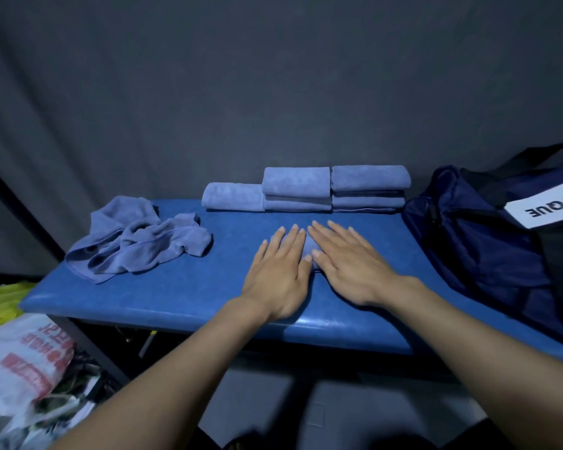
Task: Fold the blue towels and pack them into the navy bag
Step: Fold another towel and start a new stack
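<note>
on the bench, mid-front: folded towel, mostly hidden under both hands
left hand: fingers straight, flat, pressing the towel
right hand: same, flat beside it, thumbs touching
back edge: folded stack
left: crumpled towels
right end: navy bag

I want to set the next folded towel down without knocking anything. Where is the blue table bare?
Bare patches of the blue padded table: the front-left strip below the crumpled blue towels, and the gap between that heap and the left hand. Crowded: the back edge with the folded blue towel stacks, and the right end under the navy bag.
</note>
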